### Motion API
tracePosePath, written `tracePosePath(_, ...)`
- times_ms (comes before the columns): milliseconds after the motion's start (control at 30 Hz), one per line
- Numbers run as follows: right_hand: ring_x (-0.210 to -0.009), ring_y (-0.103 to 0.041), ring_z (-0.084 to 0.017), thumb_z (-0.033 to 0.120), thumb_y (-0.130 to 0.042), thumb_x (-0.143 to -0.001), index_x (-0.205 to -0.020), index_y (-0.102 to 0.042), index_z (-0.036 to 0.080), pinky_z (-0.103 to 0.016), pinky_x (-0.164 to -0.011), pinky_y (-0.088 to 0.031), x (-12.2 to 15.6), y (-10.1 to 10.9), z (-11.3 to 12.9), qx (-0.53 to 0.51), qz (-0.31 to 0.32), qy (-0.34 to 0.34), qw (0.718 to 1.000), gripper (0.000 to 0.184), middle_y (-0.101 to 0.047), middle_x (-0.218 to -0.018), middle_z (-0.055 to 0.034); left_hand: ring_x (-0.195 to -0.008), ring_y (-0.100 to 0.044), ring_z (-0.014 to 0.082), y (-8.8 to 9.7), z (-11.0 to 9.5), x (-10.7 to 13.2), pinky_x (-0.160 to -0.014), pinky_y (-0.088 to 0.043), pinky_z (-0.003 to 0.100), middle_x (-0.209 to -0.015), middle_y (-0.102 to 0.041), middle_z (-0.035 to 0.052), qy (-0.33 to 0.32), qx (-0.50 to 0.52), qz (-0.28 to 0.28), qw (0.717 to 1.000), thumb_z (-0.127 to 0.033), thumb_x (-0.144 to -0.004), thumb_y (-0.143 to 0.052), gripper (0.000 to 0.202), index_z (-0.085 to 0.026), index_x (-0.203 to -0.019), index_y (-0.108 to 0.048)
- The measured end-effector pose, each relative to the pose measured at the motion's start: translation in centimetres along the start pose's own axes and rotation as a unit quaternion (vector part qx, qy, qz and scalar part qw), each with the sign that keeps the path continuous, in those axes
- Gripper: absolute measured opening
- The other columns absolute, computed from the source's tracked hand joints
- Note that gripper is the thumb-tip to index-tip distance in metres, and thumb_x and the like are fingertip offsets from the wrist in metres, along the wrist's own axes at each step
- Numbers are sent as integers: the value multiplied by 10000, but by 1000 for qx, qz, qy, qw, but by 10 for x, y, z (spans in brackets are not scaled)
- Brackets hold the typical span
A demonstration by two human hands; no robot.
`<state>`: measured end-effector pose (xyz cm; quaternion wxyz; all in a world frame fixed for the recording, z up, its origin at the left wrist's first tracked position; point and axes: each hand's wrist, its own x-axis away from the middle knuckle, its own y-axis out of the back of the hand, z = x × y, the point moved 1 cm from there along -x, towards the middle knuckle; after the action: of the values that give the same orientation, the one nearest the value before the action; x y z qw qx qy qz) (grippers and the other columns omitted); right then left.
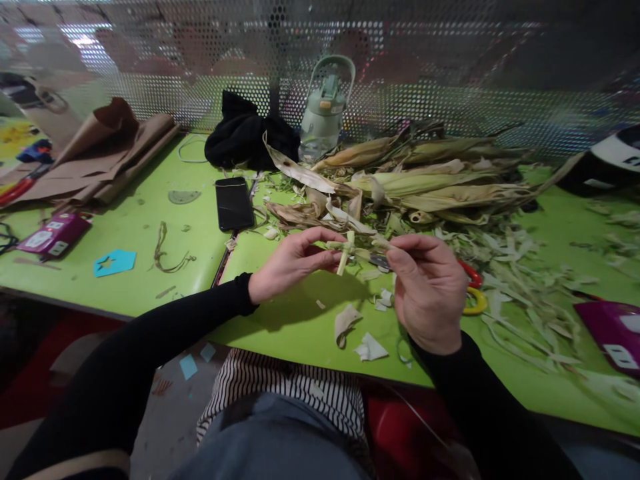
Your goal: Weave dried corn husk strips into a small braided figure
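Observation:
My left hand (293,261) and my right hand (430,287) are raised a little above the green table (280,327), both pinching a small piece made of pale corn-husk strips (350,250). The strips cross each other between my fingertips. Left fingers close on its left end, right fingers on its right end. Behind the hands lies a heap of dried corn cobs in their husks (430,180). Husk scraps (367,347) lie on the table under my hands.
A black phone (233,203) lies left of the heap, with a black cloth (245,137) and a pale green water bottle (325,110) behind it. Scissors with red and yellow handles (473,290) rest by my right hand. Brown paper (105,157), purple boxes (53,235) and a blue star card (114,262) lie around.

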<state>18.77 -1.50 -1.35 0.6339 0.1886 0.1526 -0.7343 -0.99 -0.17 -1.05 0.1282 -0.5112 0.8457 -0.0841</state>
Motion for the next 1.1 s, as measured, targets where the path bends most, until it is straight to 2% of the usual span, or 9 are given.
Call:
tracePosePath(233, -749, -653, -139, 403, -780, -829, -944, -733, 293, -265, -652, -544, 3, -1, 1, 4, 14, -10, 1000, 166, -707, -891, 3, -720, -635, 63, -3, 2, 0, -745, -576, 240, -907, -649, -4, -14, 18, 4, 1000, -443, -748, -830, 423, -144, -967, -626)
tracePosePath(433, -749, -652, -154, 385, -770, -841, -915, -730, 280, -304, -681, -555, 8, -6, 12, 25, 60, -22, 998, 135, -707, -867, 0, -755, -666, 87, -3, 5, 1, -765, -570, 246, -900, -664, 6, -15, 1, -1, 1000, -461, -744, -830, 441, -141, -977, -635)
tracePosePath(667, -808, -615, -194, 308, -724, -880, -895, -722, 304, -374, -744, -505, 7, -10, 23, 118, 100, 59, 986, 16, -697, -872, -8, -784, -662, 105, -4, 4, 3, -749, -552, 249, -916, -689, 27, -19, -41, -7, 999, -423, -766, -825, 435, -147, -1053, -650)
tracePosePath(800, -843, -617, -199, 268, -714, -888, -898, -712, 305, -382, -762, -499, 6, -11, 25, 130, 108, 83, 982, 39, -694, -893, -8, -738, -641, 94, -5, 4, 4, -713, -538, 237, -874, -686, 14, -22, -55, -10, 998, -403, -760, -832, 458, -148, -1097, -655)
tracePosePath(967, -819, -602, -191, 313, -710, -893, -905, -714, 312, -368, -720, -489, 10, -11, 24, 93, 90, 51, 990, 12, -678, -892, -6, -774, -653, 103, -5, 8, 5, -734, -542, 241, -913, -699, 29, -36, -50, -2, 998, -410, -761, -830, 455, -149, -1096, -666)
tracePosePath(1100, -832, -618, -176, 329, -740, -874, -904, -728, 307, -348, -753, -525, 7, -8, 19, 58, 76, 26, 995, 39, -673, -896, -4, -798, -655, 106, -8, 6, 7, -779, -549, 256, -939, -697, 32, -25, -43, 0, 999, -415, -765, -826, 443, -152, -1088, -675)
